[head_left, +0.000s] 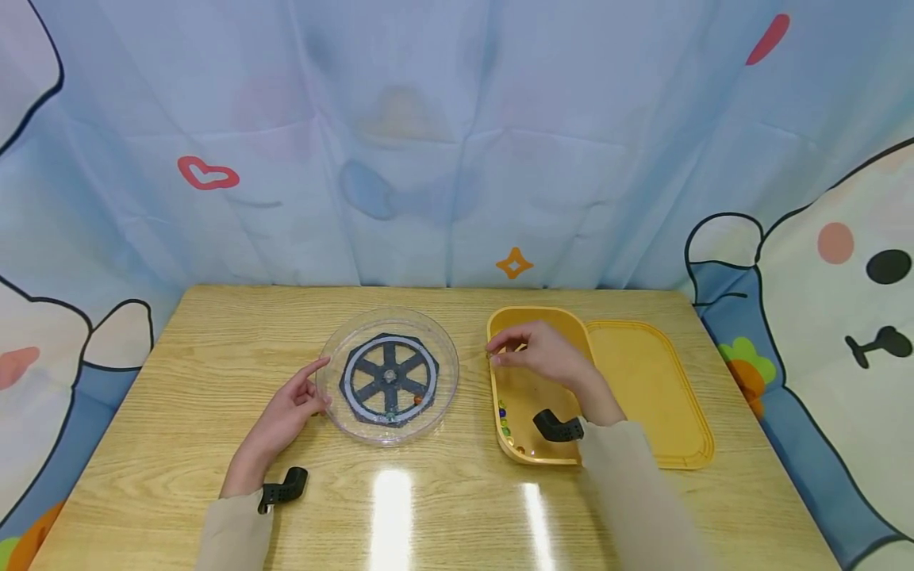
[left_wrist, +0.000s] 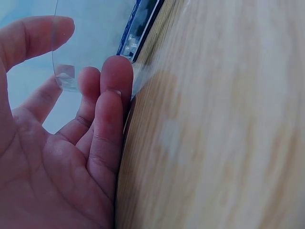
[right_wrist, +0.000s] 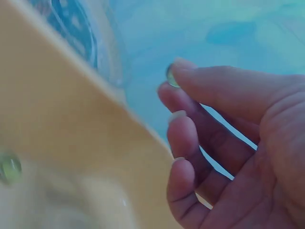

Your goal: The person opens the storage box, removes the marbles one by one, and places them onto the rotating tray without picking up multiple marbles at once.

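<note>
A clear round dish [head_left: 447, 349] stands on the table with a dark, spoked wheel-shaped piece [head_left: 389, 379] in it. An orange marble [head_left: 417, 400] and a greenish one [head_left: 390, 416] lie on that piece. My left hand [head_left: 289, 408] grips the dish's left side, its fingers curled at the clear wall [left_wrist: 64, 83]. Over the left rim of a yellow bin [head_left: 493, 396], my right hand [head_left: 546, 354] pinches a greenish glass marble [right_wrist: 172, 76] between thumb and forefinger. Several marbles [head_left: 503, 412] lie along the bin's near left side.
A flat yellow lid [head_left: 650, 388] lies against the bin's right side. The wooden table [head_left: 321, 515] ends at a patterned blue curtain [head_left: 428, 198] behind. Wrist cameras [head_left: 557, 427] sit on both forearms, the right one over the bin.
</note>
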`<state>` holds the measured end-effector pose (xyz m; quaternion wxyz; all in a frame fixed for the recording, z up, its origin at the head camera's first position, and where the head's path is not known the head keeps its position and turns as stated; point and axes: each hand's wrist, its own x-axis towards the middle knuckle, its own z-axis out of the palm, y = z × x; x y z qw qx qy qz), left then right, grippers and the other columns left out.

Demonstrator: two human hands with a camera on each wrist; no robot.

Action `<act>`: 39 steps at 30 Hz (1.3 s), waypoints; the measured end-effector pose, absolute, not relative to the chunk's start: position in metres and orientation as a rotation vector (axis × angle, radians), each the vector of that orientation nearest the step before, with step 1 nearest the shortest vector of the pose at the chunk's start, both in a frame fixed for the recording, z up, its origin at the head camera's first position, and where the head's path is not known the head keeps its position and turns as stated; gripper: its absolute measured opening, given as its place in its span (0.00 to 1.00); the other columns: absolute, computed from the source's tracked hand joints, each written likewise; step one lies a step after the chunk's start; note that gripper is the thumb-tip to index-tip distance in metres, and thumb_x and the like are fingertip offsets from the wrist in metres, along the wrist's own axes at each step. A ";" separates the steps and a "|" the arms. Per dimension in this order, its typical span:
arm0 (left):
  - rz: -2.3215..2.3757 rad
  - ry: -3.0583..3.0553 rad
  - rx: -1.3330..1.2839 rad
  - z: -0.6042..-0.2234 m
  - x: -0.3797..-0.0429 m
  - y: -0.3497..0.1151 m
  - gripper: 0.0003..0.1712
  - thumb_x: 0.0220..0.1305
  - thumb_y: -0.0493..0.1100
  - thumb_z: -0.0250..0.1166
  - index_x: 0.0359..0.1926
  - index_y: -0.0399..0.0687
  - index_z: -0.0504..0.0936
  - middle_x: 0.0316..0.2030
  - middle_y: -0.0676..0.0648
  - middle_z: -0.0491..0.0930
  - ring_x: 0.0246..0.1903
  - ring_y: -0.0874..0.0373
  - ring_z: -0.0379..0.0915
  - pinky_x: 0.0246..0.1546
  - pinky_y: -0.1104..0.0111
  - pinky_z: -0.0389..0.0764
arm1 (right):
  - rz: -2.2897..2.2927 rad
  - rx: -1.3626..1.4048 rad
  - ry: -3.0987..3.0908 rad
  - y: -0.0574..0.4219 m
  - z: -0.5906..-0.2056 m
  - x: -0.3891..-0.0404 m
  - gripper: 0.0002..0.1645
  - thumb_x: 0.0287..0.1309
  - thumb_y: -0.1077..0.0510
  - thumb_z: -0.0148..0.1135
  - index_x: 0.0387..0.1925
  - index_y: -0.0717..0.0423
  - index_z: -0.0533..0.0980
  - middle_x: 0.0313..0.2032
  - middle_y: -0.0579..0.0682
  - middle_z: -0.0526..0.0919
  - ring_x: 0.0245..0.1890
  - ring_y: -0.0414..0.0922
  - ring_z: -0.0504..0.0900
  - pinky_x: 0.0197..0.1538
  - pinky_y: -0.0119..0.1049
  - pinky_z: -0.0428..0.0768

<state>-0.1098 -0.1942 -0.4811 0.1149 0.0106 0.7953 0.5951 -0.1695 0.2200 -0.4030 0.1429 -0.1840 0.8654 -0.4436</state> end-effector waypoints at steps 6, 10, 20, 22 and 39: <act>1.747 2.326 0.034 -0.481 -0.109 -0.194 0.38 0.65 0.32 0.61 0.75 0.51 0.63 0.35 0.44 0.69 0.31 0.56 0.70 0.38 0.68 0.72 | -1.409 -0.569 2.456 0.192 -0.403 -0.162 0.11 0.62 0.59 0.68 0.45 0.59 0.84 0.40 0.49 0.84 0.38 0.49 0.76 0.39 0.38 0.76; 1.739 2.336 0.039 -0.482 -0.109 -0.195 0.38 0.65 0.32 0.61 0.75 0.50 0.62 0.35 0.45 0.69 0.31 0.56 0.70 0.38 0.68 0.72 | -1.468 -0.560 2.434 0.171 -0.406 -0.157 0.10 0.62 0.59 0.68 0.44 0.57 0.85 0.39 0.48 0.83 0.36 0.49 0.76 0.36 0.39 0.76; 1.750 2.327 0.035 -0.481 -0.109 -0.194 0.38 0.65 0.32 0.61 0.75 0.50 0.62 0.35 0.44 0.69 0.31 0.55 0.71 0.38 0.68 0.72 | -1.478 -0.703 2.419 0.125 -0.419 -0.142 0.08 0.61 0.58 0.69 0.42 0.53 0.85 0.32 0.44 0.82 0.32 0.45 0.76 0.33 0.35 0.74; 1.755 2.323 0.033 -0.480 -0.109 -0.194 0.38 0.65 0.32 0.61 0.75 0.50 0.62 0.35 0.44 0.69 0.31 0.55 0.71 0.38 0.68 0.72 | -1.492 -0.703 2.411 0.120 -0.419 -0.140 0.07 0.61 0.58 0.69 0.41 0.52 0.85 0.32 0.44 0.82 0.31 0.45 0.76 0.32 0.35 0.74; 1.768 2.316 0.043 -0.479 -0.109 -0.193 0.38 0.65 0.32 0.62 0.75 0.48 0.62 0.35 0.44 0.69 0.30 0.56 0.69 0.37 0.68 0.72 | -1.436 -0.620 2.436 0.114 -0.414 -0.139 0.08 0.62 0.56 0.69 0.42 0.51 0.85 0.35 0.43 0.83 0.32 0.45 0.76 0.33 0.37 0.75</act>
